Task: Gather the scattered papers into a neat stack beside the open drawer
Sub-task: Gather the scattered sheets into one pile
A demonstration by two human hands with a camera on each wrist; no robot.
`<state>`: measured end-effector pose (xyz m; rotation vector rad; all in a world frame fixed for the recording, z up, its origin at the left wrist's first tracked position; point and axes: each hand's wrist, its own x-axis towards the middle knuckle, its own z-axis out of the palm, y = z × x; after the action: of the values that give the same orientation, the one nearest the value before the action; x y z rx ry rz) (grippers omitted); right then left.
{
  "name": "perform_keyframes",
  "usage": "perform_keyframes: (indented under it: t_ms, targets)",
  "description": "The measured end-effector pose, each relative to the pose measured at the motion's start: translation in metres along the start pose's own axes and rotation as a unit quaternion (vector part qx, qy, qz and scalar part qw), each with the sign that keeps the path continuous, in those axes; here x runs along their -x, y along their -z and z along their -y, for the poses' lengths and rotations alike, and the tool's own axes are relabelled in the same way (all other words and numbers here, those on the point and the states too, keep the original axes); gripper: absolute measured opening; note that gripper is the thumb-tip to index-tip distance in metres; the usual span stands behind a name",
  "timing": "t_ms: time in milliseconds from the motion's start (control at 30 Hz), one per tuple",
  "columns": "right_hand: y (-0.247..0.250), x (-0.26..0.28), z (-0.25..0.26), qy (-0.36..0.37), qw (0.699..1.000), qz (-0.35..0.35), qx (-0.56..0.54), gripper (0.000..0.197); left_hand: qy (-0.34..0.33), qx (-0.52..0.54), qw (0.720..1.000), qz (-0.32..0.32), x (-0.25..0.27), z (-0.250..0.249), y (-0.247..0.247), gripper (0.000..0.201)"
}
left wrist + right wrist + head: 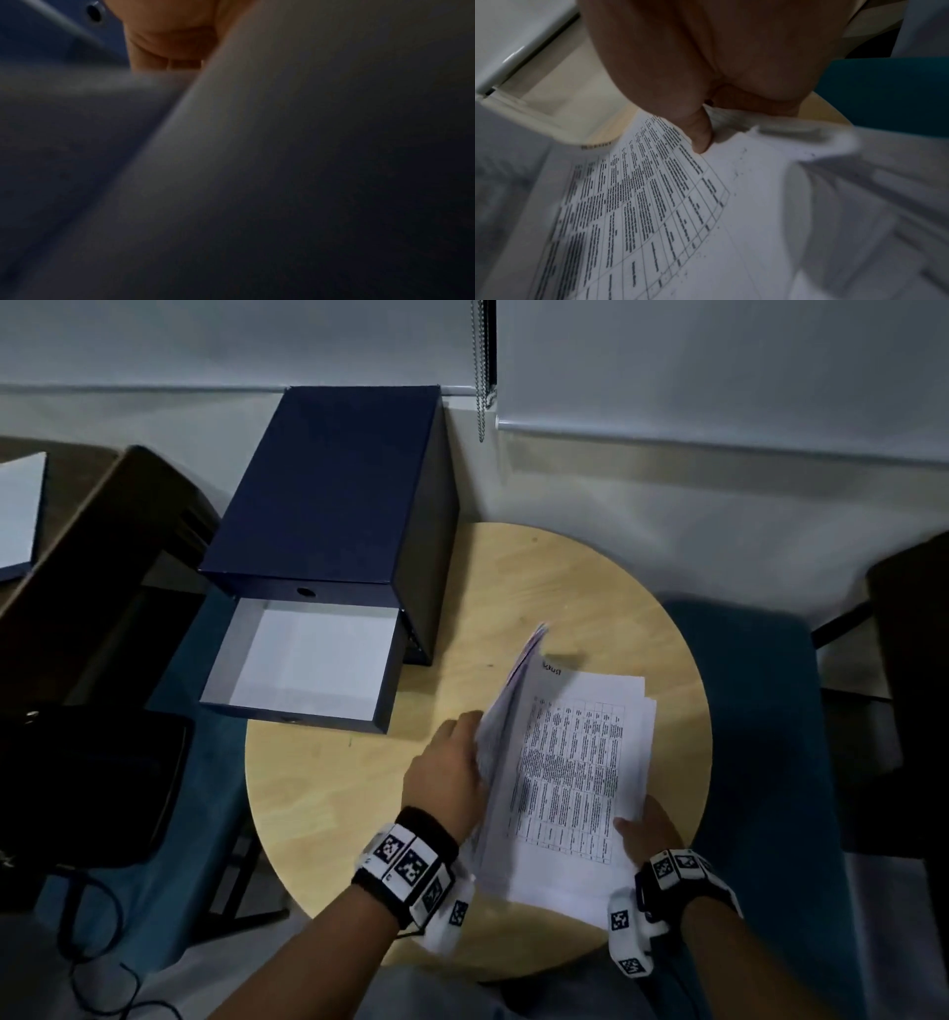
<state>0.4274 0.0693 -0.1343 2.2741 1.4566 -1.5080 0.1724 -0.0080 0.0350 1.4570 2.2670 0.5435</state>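
Note:
A loose stack of white papers (570,778), the top sheet printed with a table, lies on the round wooden table (334,793), right of the open drawer (303,660). My left hand (452,773) grips the stack's raised left side, so those sheets stand tilted on edge. My right hand (649,824) pinches the near right corner, its thumb (700,134) on top of the printed sheet (634,203). In the left wrist view blurred grey paper (308,162) fills the frame below my left hand (169,38).
The dark blue drawer box (334,495) stands at the table's back left against the wall, its lower drawer pulled out with a white sheet inside. Teal seats (760,711) flank the table. A dark bag (92,778) and cables lie at left. A blind chain (481,372) hangs behind.

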Motion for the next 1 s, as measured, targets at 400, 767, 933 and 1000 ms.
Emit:
perform_keyframes:
  t_ms: [400, 767, 933, 1000]
  targets:
    - [0.003, -0.009, -0.007, -0.010, 0.991, 0.071, -0.110, 0.052, -0.017, 0.202, 0.975, -0.090, -0.049, -0.012, 0.057, 0.047]
    - [0.002, -0.032, -0.040, -0.010, 0.970, 0.091, -0.225, 0.058, 0.216, 0.017, 0.955, 0.201, -0.025, 0.072, -0.131, 0.029]
    - [0.020, 0.011, 0.001, 0.039, 0.992, 0.076, -0.092, 0.040, 0.247, 0.079, 0.935, 0.240, -0.020, 0.066, -0.147, 0.056]
    - [0.029, 0.027, 0.014, 0.071, 0.994, 0.065, -0.047, 0.040, 0.271, 0.146, 0.921, 0.237, -0.022, 0.071, -0.147, 0.058]
